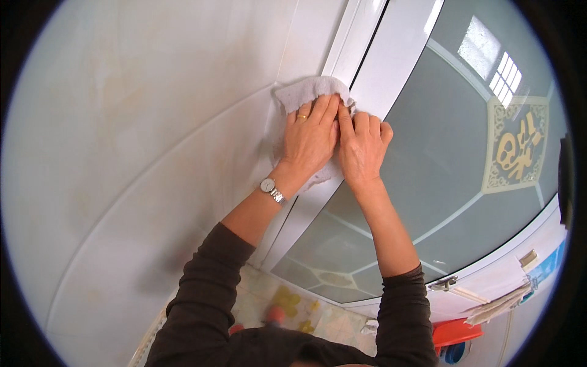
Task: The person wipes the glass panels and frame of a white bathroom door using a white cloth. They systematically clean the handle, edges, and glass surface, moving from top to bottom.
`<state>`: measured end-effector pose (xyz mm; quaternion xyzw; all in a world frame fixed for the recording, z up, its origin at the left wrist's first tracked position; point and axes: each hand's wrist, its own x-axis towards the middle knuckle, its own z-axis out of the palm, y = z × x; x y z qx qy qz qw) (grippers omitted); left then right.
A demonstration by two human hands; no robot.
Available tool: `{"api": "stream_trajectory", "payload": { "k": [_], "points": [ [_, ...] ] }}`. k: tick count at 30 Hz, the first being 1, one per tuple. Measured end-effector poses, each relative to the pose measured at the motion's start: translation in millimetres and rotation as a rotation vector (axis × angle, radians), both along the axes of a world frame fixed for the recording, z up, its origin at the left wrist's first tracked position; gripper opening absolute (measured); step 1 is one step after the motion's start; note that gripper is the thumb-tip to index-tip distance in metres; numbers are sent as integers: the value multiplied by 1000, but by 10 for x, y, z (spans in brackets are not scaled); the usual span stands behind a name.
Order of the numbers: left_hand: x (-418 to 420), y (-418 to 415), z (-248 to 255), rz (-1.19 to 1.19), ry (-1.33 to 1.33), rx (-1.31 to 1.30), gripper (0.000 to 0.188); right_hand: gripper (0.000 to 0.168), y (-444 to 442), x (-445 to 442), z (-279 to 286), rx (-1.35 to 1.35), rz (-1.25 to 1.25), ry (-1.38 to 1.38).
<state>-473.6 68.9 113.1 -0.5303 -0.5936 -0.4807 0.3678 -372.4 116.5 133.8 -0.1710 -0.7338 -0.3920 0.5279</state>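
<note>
A pale grey cloth (312, 89) lies bunched over the white door frame (352, 41), where it meets the tiled wall (174, 114). My left hand (309, 142) holds the cloth against the frame, fingers stretched over it; a ring and a wristwatch (273, 189) are on this arm. Close beside it, my right hand (364, 149) has its index finger at the cloth's right edge, its other fingers curled. The thumb of that hand is mostly hidden. Part of the cloth hangs below my left hand.
A frosted glass door panel (440, 133) with a decorative emblem (517, 144) fills the right side. Low on the right are a door handle (444, 283), a hanging cloth (500, 303), a red plastic item (456, 331) and a blue container (454, 353). Below is a patterned floor (257, 289).
</note>
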Motion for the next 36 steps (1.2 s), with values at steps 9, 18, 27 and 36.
{"api": "stream_trajectory", "payload": {
  "k": [9, 18, 27, 36],
  "points": [
    [-3, 43, 318, 130, 90, 104, 40, 28, -27, -2, 320, 28, 6, 16],
    [260, -358, -1802, 24, -111, -414, 43, 31, -81, 343, -1761, -321, 21, -339],
    [580, -719, -2412, -91, -302, -495, 53, 39, -716, 788, -2132, -648, 131, -232],
    [946, -928, -2926, -293, -625, -277, 41, 46, -1644, 938, -2417, -1089, 382, -162]
  ]
}}
